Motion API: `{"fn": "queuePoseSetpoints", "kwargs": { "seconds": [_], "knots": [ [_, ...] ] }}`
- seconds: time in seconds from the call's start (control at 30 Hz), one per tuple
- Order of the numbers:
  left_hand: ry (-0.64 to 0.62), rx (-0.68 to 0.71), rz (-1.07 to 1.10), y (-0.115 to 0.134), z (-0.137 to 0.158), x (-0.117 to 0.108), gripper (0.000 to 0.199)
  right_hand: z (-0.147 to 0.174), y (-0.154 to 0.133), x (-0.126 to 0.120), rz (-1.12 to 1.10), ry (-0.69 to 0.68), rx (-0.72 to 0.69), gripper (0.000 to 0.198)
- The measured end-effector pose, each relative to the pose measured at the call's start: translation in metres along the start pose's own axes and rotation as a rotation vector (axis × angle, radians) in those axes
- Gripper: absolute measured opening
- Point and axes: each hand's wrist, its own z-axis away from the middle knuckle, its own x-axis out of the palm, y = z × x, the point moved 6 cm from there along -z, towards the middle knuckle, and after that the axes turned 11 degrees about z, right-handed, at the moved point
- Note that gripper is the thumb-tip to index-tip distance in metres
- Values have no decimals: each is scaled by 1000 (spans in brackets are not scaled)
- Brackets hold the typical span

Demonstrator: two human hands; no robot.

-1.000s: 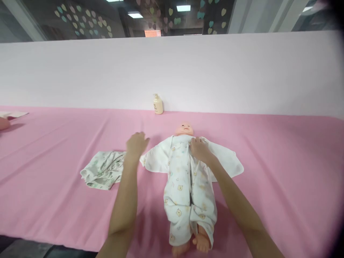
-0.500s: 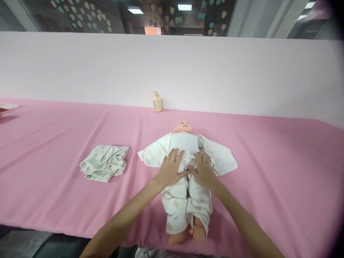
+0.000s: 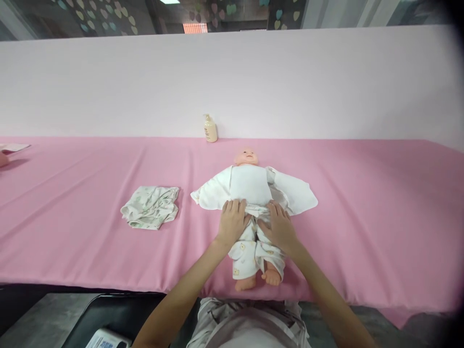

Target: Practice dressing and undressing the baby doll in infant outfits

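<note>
Head view: the pink cloth [image 3: 366, 208] drops off at its near edge, just beside the feet [image 3: 245, 283] of the face-up doll [image 3: 246, 156]. Left hand [image 3: 232, 223] and right hand [image 3: 280, 229] rest slightly apart on the waist of its trousers [image 3: 244, 252]; whether they grip, I cannot tell. Left lies a crumpled garment [image 3: 151, 208]; rightward, cloth stretches wide. Beyond, a bottle [image 3: 210, 130] stands near the white wall [image 3: 253, 82].

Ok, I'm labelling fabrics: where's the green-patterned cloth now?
In the head view, the green-patterned cloth lies left of centre on the pink sheet, left of the dressed doll and the left hand.
</note>
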Motion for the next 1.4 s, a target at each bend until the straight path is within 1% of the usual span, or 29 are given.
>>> {"fn": "queuePoseSetpoints", "kwargs": {
  "seconds": [0.07, 0.1, 0.17, 0.23, 0.3, 0.4, 0.47, 0.53, 0.6, 0.67, 0.7, 0.73, 0.8, 0.9, 1.0, 1.07, 1.1, 1.13, 1.17, 1.23, 1.33, 1.37, 1.4],
  "knots": [
    [-32, 5, 43, -1, 3, -3, 38, 7, 0, 1, -17, -26, 5, 54],
    [-47, 11, 77, -2, 5, -6, 41, 9, 0, 2, -27, -37, 8, 59],
    [-72, 35, 149, -2, 11, -11, 55, 12, 0, 4, -48, -50, 12, 67],
    [-96, 36, 196, -3, 19, -15, 68, 12, -1, 6, -61, -49, 17, 66],
    [-120, -22, 207, -6, 25, -16, 70, 12, -2, 6, -54, -27, 29, 62],
    [-143, -123, 212, -9, 30, -15, 66, 13, -6, 3, -12, 40, 46, 57],
    [-110, -152, 183, -9, 30, -15, 62, 14, -10, -1, 25, 84, 46, 51],
    [-32, -142, 132, -6, 30, -17, 56, 15, -13, -6, 64, 119, 54, 43],
    [30, -90, 125, -2, 30, -17, 46, 16, -14, -9, 91, 153, 64, 31],
    [33, -30, 164, 2, 32, -14, 34, 17, -15, -12, 95, 187, 59, 16],
    [11, -8, 184, 3, 34, -11, 28, 18, -16, -12, 87, 204, 48, 8],
    [-21, 6, 198, 3, 35, -7, 24, 19, -17, -13, 73, 221, 32, 5],
    [-93, 3, 200, 2, 38, -2, 20, 19, -18, -13, 25, 251, -3, 15],
    [-208, -79, 195, 1, 39, 5, 15, 20, -17, -10, -51, 255, 11, 18],
    [-307, -195, 241, -1, 41, 5, 13, 21, -13, -5, -80, 166, 101, 14],
    [-312, -226, 340, 0, 46, -1, 15, 24, -12, -8, -105, 89, 114, 8],
    [-298, -216, 416, 2, 52, -7, 18, 28, -13, -11, -128, 61, 97, 5],
    [-281, -197, 502, 3, 59, -13, 23, 34, -14, -16, -158, 40, 65, 7],
    [-270, -174, 591, 5, 68, -19, 32, 41, -16, -21, -192, 20, 19, 15],
    [-315, -172, 710, 7, 89, -27, 58, 59, -18, -29, -251, -26, -74, 38],
    [-446, -215, 742, 11, 116, -25, 104, 88, -17, -28, -285, -169, -147, 84],
    [-464, -217, 725, 13, 120, -23, 114, 95, -15, -24, -286, -216, -152, 97],
    [-458, -215, 697, 16, 121, -22, 118, 100, -14, -20, -284, -249, -147, 105]
  ]
}}
